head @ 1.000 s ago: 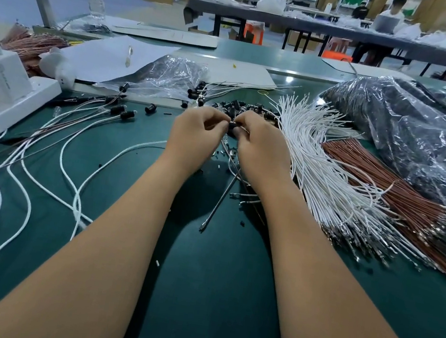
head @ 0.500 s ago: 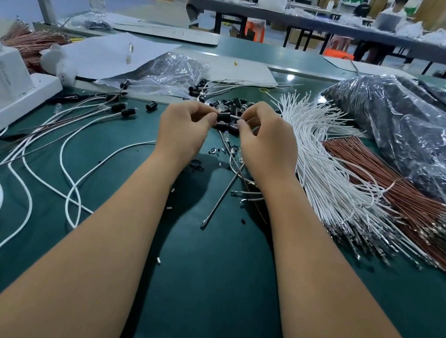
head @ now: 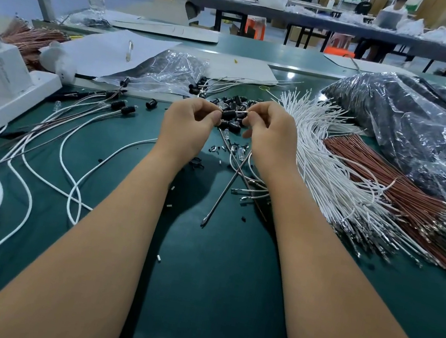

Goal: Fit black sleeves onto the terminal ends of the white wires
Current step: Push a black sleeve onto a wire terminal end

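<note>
Head view. Both hands raised just above the mat (head: 213, 283), working over the loose pile of sleeves (head: 233, 103).

Left hand (head: 186, 127): fingers curled, thumb and forefinger pinching one black sleeve (head: 228, 114) at its near end. Held level, open end facing right, presumably so the wire can enter straight.

Right hand (head: 271, 135): fingers curled, thumb and forefinger pinching a white wire (head: 241, 112) close to its tip. Short grip likely keeps the thin wire from buckling as it is pushed. Wire tip meets the sleeve mouth; whether the terminal is already inside I cannot tell, the joint is small and partly hidden by fingertips.

Layout reads as a feed line:
- Sleeve pile directly behind the hands, within fingertip reach.
- White wire bundle (head: 332, 162) fanned at right, beside the right hand, so the next wire comes from that side.
- Brown wire bundle (head: 392, 188) lying against the white one, further right; not part of this job.
- Wires with sleeves fitted (head: 85, 113) laid out at left, sleeved ends pointing away, probably the done pile.
- A few wires and a thin metal rod (head: 224, 192) lie under the hands.
- Clear bags (head: 410, 130) at right and rear hold dark stock.

Judgement: mid-insertion on one wire; most of the white bundle is unsleeved.
</note>
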